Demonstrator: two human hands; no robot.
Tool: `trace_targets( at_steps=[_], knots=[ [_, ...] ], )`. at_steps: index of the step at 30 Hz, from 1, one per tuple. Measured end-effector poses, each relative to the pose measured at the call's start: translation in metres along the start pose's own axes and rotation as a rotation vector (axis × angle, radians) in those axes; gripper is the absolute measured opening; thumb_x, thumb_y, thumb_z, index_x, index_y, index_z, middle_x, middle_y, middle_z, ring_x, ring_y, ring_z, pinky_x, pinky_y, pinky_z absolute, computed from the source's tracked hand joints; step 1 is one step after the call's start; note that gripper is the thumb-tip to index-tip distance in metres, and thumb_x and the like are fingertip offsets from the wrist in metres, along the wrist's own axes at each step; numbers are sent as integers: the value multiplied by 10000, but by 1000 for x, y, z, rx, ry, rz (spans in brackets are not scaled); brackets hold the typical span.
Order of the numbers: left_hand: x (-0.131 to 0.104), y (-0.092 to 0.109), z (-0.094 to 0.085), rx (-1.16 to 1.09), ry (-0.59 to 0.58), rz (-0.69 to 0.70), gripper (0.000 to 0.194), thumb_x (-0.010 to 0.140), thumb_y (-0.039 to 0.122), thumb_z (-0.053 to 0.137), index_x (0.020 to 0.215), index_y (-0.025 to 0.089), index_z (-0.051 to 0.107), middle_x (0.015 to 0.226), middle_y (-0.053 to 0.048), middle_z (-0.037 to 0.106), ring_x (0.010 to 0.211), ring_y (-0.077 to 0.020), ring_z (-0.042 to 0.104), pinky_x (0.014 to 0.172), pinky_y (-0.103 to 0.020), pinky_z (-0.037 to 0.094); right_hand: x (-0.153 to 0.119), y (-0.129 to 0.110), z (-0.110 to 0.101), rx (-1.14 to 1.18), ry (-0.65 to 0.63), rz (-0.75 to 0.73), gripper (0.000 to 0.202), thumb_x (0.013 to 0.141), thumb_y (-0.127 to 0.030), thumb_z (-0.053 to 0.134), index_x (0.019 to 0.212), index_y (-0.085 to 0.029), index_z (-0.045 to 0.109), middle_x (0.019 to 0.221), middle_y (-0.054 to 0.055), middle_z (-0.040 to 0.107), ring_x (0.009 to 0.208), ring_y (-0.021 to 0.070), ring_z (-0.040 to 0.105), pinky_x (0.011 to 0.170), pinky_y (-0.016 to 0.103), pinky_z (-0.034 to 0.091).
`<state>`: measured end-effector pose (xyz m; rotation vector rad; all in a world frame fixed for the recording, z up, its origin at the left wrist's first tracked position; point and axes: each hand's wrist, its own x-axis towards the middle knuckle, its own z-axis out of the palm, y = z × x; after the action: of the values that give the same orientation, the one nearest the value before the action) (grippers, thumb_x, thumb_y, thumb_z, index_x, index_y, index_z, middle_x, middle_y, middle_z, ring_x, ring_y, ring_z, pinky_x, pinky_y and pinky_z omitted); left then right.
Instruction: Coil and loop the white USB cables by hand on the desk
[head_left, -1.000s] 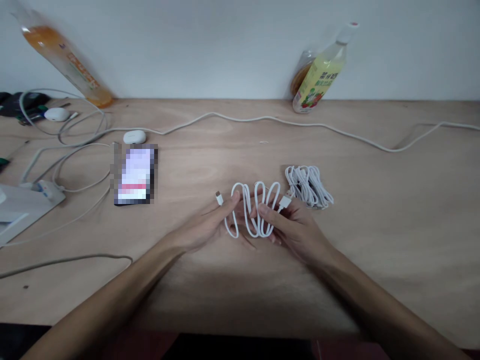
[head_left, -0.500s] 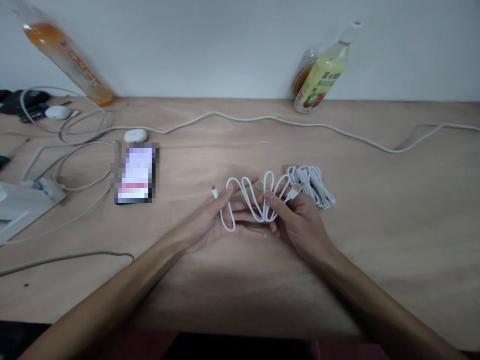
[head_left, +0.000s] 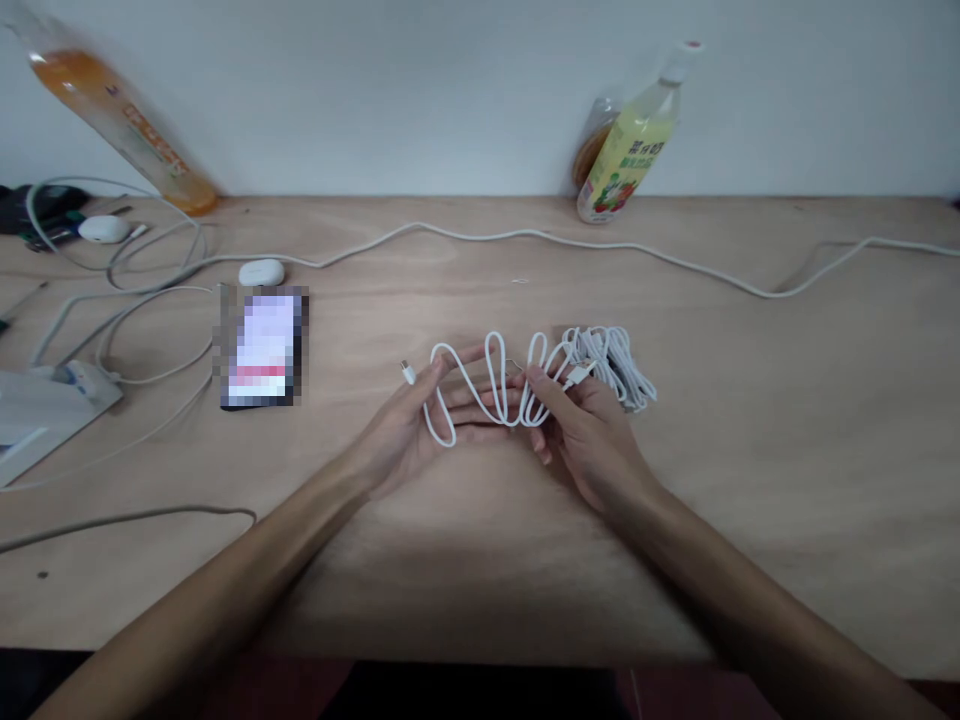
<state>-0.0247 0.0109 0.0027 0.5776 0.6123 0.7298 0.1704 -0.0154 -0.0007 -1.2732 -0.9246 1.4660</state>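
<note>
A white USB cable [head_left: 496, 375] stretches in loose zigzag loops between my two hands, just above the table. My left hand [head_left: 409, 425] pinches one end under its thumb, with the small metal-tipped plug poking out at the upper left. Its other fingers reach out beneath the loops. My right hand [head_left: 581, 425] holds the bunched loops between thumb and fingers, and the wider USB plug [head_left: 581, 373] sticks out above them. Just behind my right hand, a bundle of folded white cables [head_left: 619, 365] lies on the table.
A phone [head_left: 264, 348] and a white earbud case [head_left: 262, 272] lie to the left. A long white cord [head_left: 480, 237] crosses the wooden table [head_left: 787, 450]. A power strip [head_left: 56, 415] sits at far left. An orange bottle [head_left: 142, 140] and a yellow bottle [head_left: 634, 145] stand by the wall.
My left hand has moved away from the right one, spreading the cable's loops wider. My right hand keeps its hold. The whole view has shifted slightly.
</note>
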Motion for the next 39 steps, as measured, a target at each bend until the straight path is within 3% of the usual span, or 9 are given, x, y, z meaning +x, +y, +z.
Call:
trace_targets(
  at_steps=[10, 14, 21, 30, 35, 39],
  knots=[
    [2, -3, -1, 68, 24, 53, 520, 1118, 527, 589, 1495, 171, 558, 1310, -221, 813, 1192, -336, 805, 978, -488, 661, -3, 2, 0, -85, -46, -22, 477, 897, -672, 794, 850, -202, 724, 505, -40, 611, 389, 107, 493, 360, 222, 366],
    [-1, -5, -1, 118, 14, 65, 452, 1086, 442, 682, 1456, 196, 595, 1364, -190, 792, 1210, -324, 795, 1019, -495, 645, -3, 2, -2, -148, -46, -45, 478, 926, -662, 777, 778, -214, 702, 485, -35, 600, 395, 117, 503, 382, 236, 380],
    [-3, -5, -2, 156, -42, 43, 535, 1066, 233, 689, 1592, 235, 592, 1441, -171, 766, 1291, -323, 757, 1089, -505, 601, 1, 6, -6, -144, -69, -63, 493, 977, -614, 742, 690, -223, 655, 497, -28, 597, 410, 105, 502, 394, 224, 388],
    [-4, -1, -5, 118, -38, 9, 566, 1077, 232, 673, 1635, 247, 576, 1468, -178, 755, 1276, -323, 767, 1107, -501, 593, -2, 3, -4, -154, -57, -68, 414, 957, -610, 766, 813, -227, 705, 491, -53, 588, 395, 115, 495, 396, 238, 397],
    [-1, -3, -9, 96, -68, 6, 571, 1094, 236, 647, 1655, 271, 548, 1522, -173, 723, 1291, -320, 760, 1080, -485, 612, -2, -3, -4, -241, -57, -115, 469, 950, -603, 768, 696, -221, 666, 465, -33, 579, 400, 117, 516, 423, 248, 395],
    [0, -3, -10, 110, -56, -2, 558, 1095, 243, 646, 1646, 260, 560, 1483, -172, 748, 1234, -320, 786, 1087, -508, 607, -2, -5, -3, -249, -27, -141, 457, 920, -607, 792, 719, -214, 673, 521, -32, 599, 424, 118, 536, 429, 245, 401]
  ],
)
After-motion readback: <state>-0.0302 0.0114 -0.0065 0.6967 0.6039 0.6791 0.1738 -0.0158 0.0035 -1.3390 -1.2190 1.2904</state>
